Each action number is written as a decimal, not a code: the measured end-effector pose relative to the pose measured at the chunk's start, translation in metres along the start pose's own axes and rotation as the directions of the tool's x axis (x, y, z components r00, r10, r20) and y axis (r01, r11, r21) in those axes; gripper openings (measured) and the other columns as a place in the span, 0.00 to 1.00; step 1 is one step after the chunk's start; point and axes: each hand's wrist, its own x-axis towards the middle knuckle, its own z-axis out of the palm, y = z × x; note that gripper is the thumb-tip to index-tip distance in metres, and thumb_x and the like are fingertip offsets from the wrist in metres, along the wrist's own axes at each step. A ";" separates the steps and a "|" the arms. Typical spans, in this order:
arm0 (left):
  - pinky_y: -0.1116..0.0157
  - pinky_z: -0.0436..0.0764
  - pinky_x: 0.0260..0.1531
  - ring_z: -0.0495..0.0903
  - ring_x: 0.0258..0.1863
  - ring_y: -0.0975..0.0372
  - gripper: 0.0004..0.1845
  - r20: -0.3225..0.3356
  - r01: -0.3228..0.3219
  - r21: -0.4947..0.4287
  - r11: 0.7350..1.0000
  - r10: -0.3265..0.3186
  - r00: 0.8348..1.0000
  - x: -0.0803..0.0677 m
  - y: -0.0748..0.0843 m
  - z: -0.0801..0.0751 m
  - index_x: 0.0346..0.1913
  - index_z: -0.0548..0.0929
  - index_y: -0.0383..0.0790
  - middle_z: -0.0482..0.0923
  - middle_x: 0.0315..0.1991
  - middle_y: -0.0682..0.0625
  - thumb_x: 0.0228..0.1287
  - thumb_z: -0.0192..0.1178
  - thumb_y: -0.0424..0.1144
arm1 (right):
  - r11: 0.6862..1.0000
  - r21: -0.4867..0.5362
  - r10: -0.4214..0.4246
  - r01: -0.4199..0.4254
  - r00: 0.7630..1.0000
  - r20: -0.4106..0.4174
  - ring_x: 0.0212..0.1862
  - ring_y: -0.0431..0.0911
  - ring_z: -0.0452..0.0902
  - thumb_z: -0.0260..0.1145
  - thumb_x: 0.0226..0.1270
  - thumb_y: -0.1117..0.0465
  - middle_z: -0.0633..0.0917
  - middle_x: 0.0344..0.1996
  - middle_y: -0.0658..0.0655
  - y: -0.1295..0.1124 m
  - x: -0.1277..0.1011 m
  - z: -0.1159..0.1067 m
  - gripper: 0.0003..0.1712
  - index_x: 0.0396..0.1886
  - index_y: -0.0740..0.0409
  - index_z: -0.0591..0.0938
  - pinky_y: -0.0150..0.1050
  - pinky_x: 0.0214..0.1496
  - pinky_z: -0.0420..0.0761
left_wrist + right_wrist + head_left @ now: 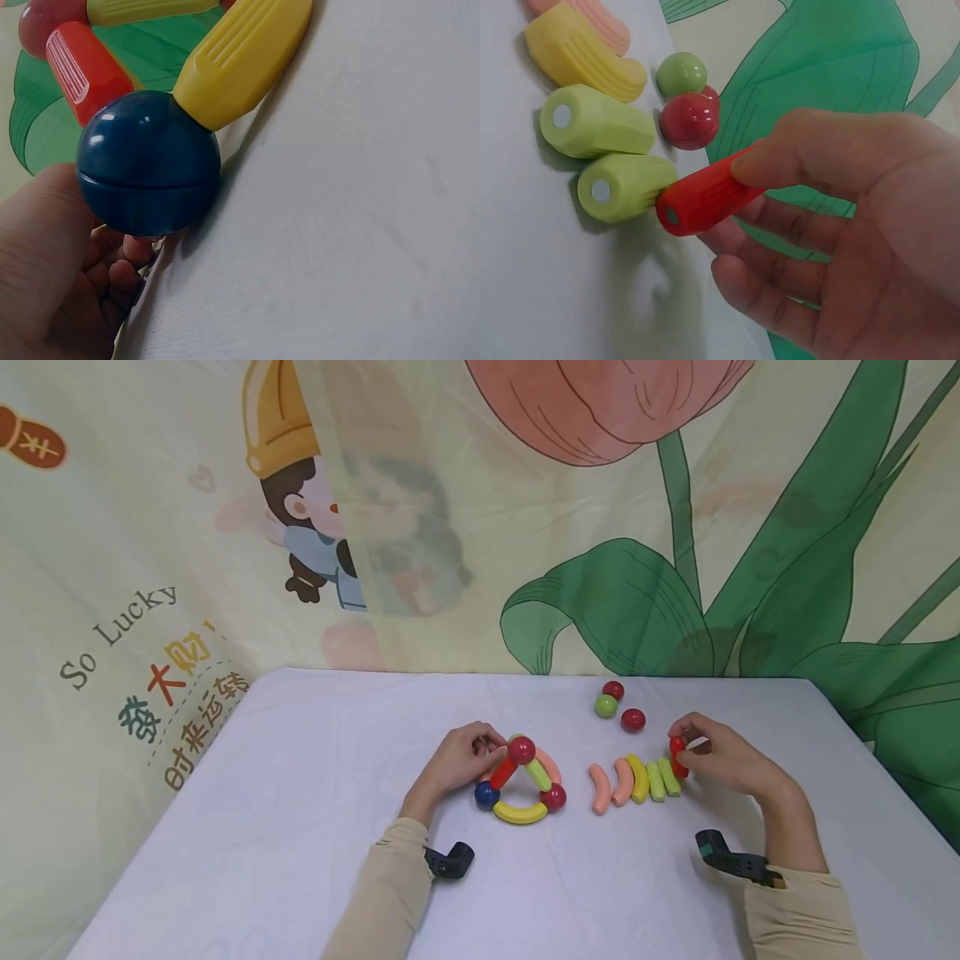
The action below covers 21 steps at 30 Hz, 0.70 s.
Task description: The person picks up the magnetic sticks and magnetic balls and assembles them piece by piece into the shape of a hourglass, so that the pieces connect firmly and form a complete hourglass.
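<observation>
Building step: the right hand pinches a red rod lifted from the row; the left hand grips the triangle frame at its ten o'clock — next, carrying it over.

Red ribbed stick, two lime sticks, yellow curve, navy ball, white bench, tulip-print backdrop

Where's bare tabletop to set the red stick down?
Free: the white table left of the left hand, and the near strip between both sleeves. Crowded: the ball-and-stick triangle, the row of curved and straight sticks, three loose balls. The right hand pinches the red plastic stick.
</observation>
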 end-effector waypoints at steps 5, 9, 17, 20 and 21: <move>0.70 0.71 0.25 0.71 0.26 0.62 0.08 -0.001 0.008 -0.008 1.000 -0.008 1.000 0.000 0.000 0.001 0.41 0.82 0.49 0.74 0.26 0.53 0.62 0.62 0.46 | 1.000 -0.007 -0.015 0.014 0.999 -0.039 0.48 0.57 0.73 0.61 0.61 0.64 0.75 0.49 0.68 -0.008 0.000 0.002 0.23 0.55 0.66 0.68 0.43 0.42 0.81; 0.69 0.71 0.25 0.72 0.26 0.62 0.08 0.001 0.015 -0.014 1.000 -0.015 1.000 0.000 0.000 0.001 0.41 0.82 0.49 0.74 0.26 0.53 0.61 0.62 0.46 | 0.999 -0.014 -0.031 0.030 0.995 -0.096 0.51 0.60 0.71 0.61 0.62 0.64 0.74 0.51 0.67 -0.012 0.000 0.001 0.24 0.57 0.65 0.67 0.47 0.44 0.81; 0.69 0.71 0.25 0.72 0.25 0.62 0.08 0.001 0.011 -0.012 1.000 -0.011 1.000 0.000 -0.001 0.001 0.41 0.82 0.50 0.74 0.26 0.53 0.62 0.62 0.46 | 0.997 -0.030 -0.077 0.073 0.981 -0.175 0.52 0.60 0.72 0.62 0.64 0.60 0.75 0.51 0.67 -0.019 -0.003 0.000 0.24 0.56 0.65 0.67 0.49 0.44 0.82; 0.69 0.71 0.25 0.72 0.25 0.62 0.08 0.001 0.007 -0.014 1.000 -0.007 1.000 0.000 -0.001 0.001 0.41 0.82 0.50 0.74 0.26 0.53 0.62 0.62 0.46 | 0.996 -0.025 -0.088 0.084 0.975 -0.206 0.51 0.60 0.73 0.61 0.66 0.59 0.75 0.50 0.66 -0.021 -0.004 -0.001 0.23 0.56 0.64 0.67 0.47 0.44 0.83; 0.69 0.72 0.25 0.72 0.25 0.62 0.08 0.002 0.007 -0.016 1.000 -0.007 1.000 0.000 -0.001 0.000 0.41 0.82 0.50 0.74 0.26 0.53 0.62 0.62 0.46 | 0.996 -0.022 -0.091 0.089 0.972 -0.217 0.51 0.60 0.74 0.61 0.66 0.59 0.75 0.50 0.65 -0.022 -0.003 -0.001 0.23 0.56 0.64 0.68 0.46 0.44 0.83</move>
